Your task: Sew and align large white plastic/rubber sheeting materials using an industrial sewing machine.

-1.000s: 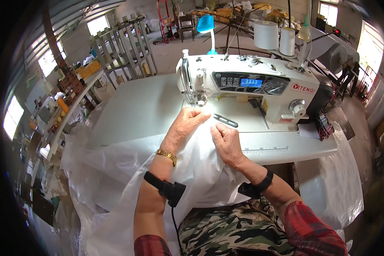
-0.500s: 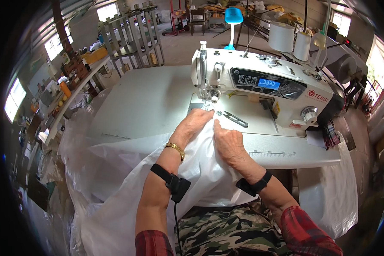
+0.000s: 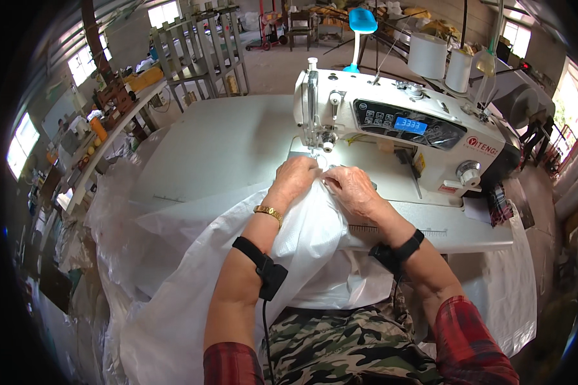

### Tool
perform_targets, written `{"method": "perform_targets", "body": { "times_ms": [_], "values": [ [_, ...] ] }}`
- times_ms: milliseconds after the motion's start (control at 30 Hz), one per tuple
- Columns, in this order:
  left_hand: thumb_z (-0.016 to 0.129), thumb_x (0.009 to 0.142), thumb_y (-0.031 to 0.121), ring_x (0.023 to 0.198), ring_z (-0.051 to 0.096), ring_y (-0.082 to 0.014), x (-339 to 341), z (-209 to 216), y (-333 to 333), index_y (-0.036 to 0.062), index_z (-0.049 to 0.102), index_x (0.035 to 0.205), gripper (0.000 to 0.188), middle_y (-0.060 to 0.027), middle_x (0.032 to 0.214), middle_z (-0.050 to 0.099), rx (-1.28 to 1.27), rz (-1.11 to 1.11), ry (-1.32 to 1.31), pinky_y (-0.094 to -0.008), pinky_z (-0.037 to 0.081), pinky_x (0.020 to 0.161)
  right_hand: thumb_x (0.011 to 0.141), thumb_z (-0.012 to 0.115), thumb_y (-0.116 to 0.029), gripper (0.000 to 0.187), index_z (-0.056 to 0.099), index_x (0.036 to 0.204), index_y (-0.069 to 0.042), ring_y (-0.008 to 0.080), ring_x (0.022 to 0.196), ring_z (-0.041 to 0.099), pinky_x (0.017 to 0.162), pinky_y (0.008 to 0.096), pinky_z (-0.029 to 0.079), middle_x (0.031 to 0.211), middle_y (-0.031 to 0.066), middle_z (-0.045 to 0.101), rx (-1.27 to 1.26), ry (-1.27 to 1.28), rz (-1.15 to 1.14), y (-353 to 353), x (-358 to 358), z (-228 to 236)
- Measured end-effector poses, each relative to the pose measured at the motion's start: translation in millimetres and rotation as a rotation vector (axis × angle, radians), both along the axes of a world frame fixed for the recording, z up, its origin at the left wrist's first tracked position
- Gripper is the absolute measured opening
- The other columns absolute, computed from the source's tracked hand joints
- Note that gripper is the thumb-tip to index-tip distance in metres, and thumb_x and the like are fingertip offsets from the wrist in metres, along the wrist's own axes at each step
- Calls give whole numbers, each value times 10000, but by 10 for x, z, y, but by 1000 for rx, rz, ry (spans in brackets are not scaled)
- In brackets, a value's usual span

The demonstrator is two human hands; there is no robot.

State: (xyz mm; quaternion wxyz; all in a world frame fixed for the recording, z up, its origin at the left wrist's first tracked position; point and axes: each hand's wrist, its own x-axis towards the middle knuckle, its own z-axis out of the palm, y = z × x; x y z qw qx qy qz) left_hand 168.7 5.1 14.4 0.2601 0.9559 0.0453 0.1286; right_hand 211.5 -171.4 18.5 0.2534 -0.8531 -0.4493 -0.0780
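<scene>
A thin, faintly glossy white sheet [image 3: 298, 247] spreads in soft, fanning folds from just in front of the sewing machine's [image 3: 401, 115] needle end, over the front edge of the smooth, pale worktop [image 3: 221, 144], toward the lap. The left hand [image 3: 297, 178] and right hand [image 3: 354, 187], nearly touching, pinch its bunched upper edge between curled fingers. A linked gold-coloured metal band [image 3: 269, 213] circles the left wrist; thick, blunt white thread cones [image 3: 428, 56] stand behind the machine's rounded, hard casing.

- Sewing table [image 3: 231, 141] lit brightest beneath sewing machine [image 3: 401, 122]; far edge dimmer
- White fabric [image 3: 318, 218] partly washed out
- Windows [image 3: 23, 146] blown out
- Rim blacked out, straight lines bowed
</scene>
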Motion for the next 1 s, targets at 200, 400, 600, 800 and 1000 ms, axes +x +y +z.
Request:
{"method": "perform_targets", "body": {
  "times_ms": [200, 400, 600, 800, 1000],
  "values": [
    [702, 762, 193, 674, 642, -306, 74, -230, 48, 0, 712, 805, 198, -186, 740, 667, -118, 43, -59, -389, 500, 658, 845, 604, -79, 122, 664, 943, -38, 306, 927, 586, 817, 403, 467, 956, 122, 610, 156, -39, 254, 32, 140, -274],
    [732, 736, 168, 709, 645, -300, 5, -120, 45, 14, 717, 819, 176, -154, 769, 683, -77, 97, -146, -389, 501, 664, 861, 585, -115, 164, 632, 988, -22, 255, 959, 567, 835, 378, 444, 939, 94, 590, 153, -333, 335, 28, 97, -264],
    [730, 781, 261, 999, 584, -332, -758, -17, -422, 7, 653, 1002, 345, -160, 1022, 619, 129, -39, -312, -412, 447, 852, 860, 566, -128, 206, 600, 1050, -55, 264, 1018, 565, 837, 377, 431, 1062, 88, 613, -123, -285, 226, 47, 21, -274],
    [676, 802, 190, 1217, 495, -358, -895, -231, -460, -4, 511, 1279, 541, -202, 1301, 538, 57, -57, -257, -422, 378, 1045, 863, 576, -134, 205, 606, 1047, -47, 270, 1003, 566, 836, 404, 419, 1034, 100, 617, -18, -284, 132, 131, -24, -333],
    [624, 793, 149, 1201, 502, -354, -714, -277, -190, -8, 528, 1262, 504, -201, 1285, 547, 34, -106, -275, -421, 383, 1042, 919, 527, -211, 212, 631, 1011, -52, 259, 996, 564, 839, 418, 404, 979, 95, 643, -10, -269, 47, 271, -23, -343]
  ]
}}
